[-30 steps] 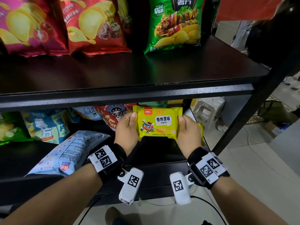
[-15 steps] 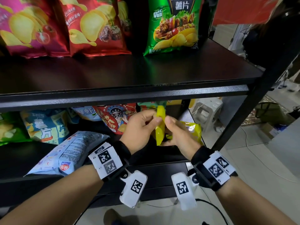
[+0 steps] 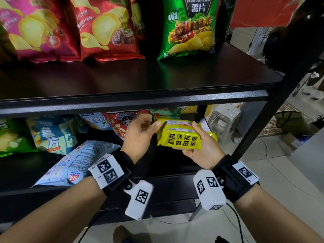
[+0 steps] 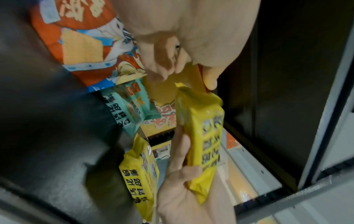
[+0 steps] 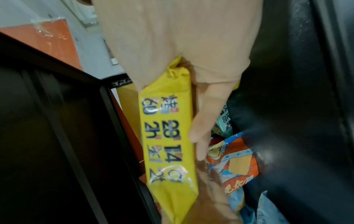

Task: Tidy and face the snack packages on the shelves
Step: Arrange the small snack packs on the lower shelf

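Mid-facing: yellow snack pack gripped in right hand, side panel up, before the lower shelf. Left hand at nine o'clock, loosely curled, holding nothing. Next, likely: turn front outward, set beside second yellow pack.

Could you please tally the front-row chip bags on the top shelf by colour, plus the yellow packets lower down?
Pink chip bag: 1
Red chip bag: 1
Green chip bag: 1
Yellow packets: 2, the held packet in the right hand and the shelved packet
Total: 5
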Demonstrator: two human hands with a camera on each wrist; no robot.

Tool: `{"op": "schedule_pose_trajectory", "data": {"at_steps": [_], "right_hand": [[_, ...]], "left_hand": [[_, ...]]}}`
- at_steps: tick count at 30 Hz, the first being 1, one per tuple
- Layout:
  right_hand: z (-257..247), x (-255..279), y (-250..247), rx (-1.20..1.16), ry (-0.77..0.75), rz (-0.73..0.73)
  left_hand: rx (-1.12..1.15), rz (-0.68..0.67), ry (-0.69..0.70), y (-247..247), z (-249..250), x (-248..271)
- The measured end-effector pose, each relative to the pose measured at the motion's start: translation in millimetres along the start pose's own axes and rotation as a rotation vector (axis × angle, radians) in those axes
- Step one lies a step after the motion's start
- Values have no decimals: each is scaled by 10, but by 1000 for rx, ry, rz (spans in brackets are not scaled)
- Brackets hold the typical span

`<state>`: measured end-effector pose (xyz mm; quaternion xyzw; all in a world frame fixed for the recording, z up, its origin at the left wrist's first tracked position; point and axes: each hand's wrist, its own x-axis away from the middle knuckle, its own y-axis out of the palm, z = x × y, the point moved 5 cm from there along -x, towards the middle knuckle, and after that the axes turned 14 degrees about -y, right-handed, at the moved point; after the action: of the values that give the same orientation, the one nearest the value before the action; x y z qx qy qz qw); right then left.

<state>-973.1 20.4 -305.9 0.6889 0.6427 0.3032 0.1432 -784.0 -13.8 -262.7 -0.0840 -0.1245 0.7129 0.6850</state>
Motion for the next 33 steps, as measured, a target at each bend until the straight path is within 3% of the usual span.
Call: {"op": "schedule_pose_trajectory", "data": {"at_steps": [3, 5, 12, 17, 20, 25, 28, 33], "right_hand": [[46, -24, -1, -19, 67, -18], [87, -31, -5, -11, 75, -24], [42, 26, -73, -80, -83, -93], [-139, -1, -167, 288, -433, 2], [-189, 40, -99, 637, -617, 19], [-73, 188, 77, 912, -714, -259], [-24, 225, 70, 983, -699, -314], [-51, 248, -52, 833, -686, -259]], "left_hand": [[309, -290, -314, 138, -166, 22], [390, -387, -327, 203, -157, 75], [336, -269, -168, 170, -156, 49], [55, -69, -51, 100, -130, 73], [102, -268, -81, 308, -43, 216], [484, -526, -226, 590, 5, 355], [558, -495, -262, 628, -72, 308], [305, -343, -214, 573, -285, 108]]}}
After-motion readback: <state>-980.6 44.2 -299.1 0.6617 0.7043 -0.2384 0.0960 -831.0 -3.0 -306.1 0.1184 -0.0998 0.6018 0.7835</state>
